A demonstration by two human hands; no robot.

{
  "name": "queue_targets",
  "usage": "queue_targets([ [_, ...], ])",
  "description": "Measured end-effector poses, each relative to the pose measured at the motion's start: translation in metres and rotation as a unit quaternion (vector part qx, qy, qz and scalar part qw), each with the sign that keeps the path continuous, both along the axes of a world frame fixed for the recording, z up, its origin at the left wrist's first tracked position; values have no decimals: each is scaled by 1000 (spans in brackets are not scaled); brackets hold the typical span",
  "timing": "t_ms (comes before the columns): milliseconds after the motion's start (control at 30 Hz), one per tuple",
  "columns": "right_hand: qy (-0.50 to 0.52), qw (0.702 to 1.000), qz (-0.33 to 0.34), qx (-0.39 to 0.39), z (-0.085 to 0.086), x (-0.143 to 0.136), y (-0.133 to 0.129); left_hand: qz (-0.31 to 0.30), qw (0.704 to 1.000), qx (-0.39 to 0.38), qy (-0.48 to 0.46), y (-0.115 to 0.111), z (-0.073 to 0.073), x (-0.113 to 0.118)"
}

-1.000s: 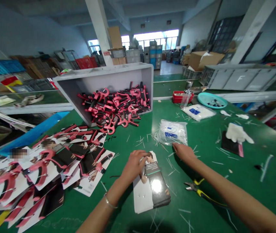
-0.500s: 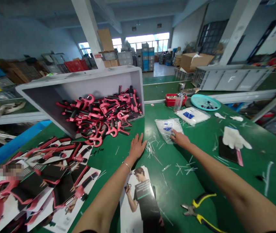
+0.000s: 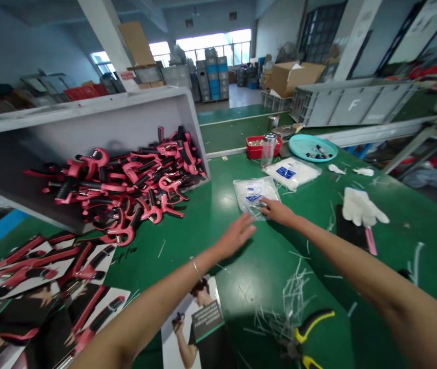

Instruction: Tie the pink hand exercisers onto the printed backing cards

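My left hand (image 3: 238,234), blurred, has its fingers apart and holds nothing, over the green table just left of a clear plastic bag (image 3: 254,190) with blue print. On the lower right part of that bag rests my right hand (image 3: 275,211), its fingertips touching the plastic. Thin clear strips (image 3: 295,294) lie in a loose heap nearer to me, beside yellow-and-black pliers (image 3: 300,341). A printed card (image 3: 208,328) showing a person lies below my left forearm. Pink-and-black hand grips (image 3: 145,174) fill a tipped grey bin at the left.
Carded hand grips (image 3: 49,287) spread over the near left. Beyond the bag are another white bag (image 3: 291,173), a clear jar (image 3: 268,149), a red tray (image 3: 254,149) and a turquoise plate (image 3: 298,154). A white glove (image 3: 362,207) lies on the right.
The view has turned right. My left hand has moved right, toward the bag. Scattered strips now lie heaped nearer the pliers. My right hand stays on the bag.
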State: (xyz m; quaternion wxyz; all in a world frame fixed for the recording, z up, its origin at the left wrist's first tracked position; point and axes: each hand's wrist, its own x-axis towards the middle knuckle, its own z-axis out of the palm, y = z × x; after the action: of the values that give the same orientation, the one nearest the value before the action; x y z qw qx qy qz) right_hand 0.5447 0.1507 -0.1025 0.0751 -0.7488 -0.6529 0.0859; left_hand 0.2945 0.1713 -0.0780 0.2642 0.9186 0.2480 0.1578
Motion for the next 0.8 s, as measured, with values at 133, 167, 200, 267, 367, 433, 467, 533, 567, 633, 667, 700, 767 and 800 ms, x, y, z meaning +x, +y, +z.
queue_targets([
  [133,-18,999,30,30,3,-2,-2,131,991,30,14,96,-8,11],
  [167,-22,998,42,39,4,-2,-2,127,991,34,20,104,-14,14],
  [200,-24,997,56,47,4,-2,-2,114,992,36,26,104,-20,17],
  [267,-23,994,84,59,2,0,-2,56,996,49,38,82,-32,21],
  [367,-15,992,113,61,-3,6,-1,-67,991,105,54,18,-43,22],
  [433,-13,991,118,60,-7,8,-2,-108,985,122,64,-29,-42,23],
  [467,-14,991,118,61,-8,8,-3,-114,984,117,70,-52,-40,24],
  [533,-22,991,114,66,-8,3,-9,-136,984,87,81,-97,-33,30],
  [567,-27,991,110,69,-7,0,-12,-163,981,66,81,-120,-29,34],
  [633,-39,991,101,75,-4,-8,-21,-238,969,22,63,-164,-21,43],
  [667,-45,991,97,78,-3,-12,-26,-265,963,-1,53,-185,-17,47],
  [700,-50,991,94,80,-1,-15,-31,-277,959,-27,46,-203,-13,51],
  [767,-57,991,92,83,1,-21,-39,-294,951,-87,35,-228,-7,55],
  [800,-59,990,94,82,2,-22,-41,-297,947,-116,26,-235,-4,54],
])
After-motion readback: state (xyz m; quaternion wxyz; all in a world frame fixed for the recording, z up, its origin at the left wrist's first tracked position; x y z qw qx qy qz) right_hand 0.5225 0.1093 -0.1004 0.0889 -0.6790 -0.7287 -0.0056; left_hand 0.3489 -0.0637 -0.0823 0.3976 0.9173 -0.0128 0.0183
